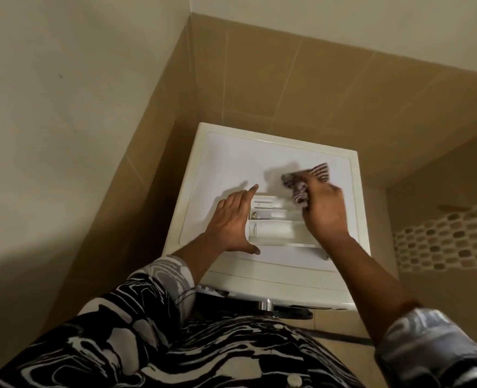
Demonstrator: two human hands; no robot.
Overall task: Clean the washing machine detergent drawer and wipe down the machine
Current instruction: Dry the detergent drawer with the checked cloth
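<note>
washing machine: white, smooth glossy top, rounded corners | detergent drawer: white moulded plastic, boxy compartments, lying on machine top | left hand: fingers straight, thumb spread, bracing drawer's left end | right hand: fingers curled round crumpled striped cloth

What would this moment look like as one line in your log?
step: drawer cleaning | left hand: steadies detergent drawer on washing machine top | right hand: grips striped cloth at drawer's far end
</note>
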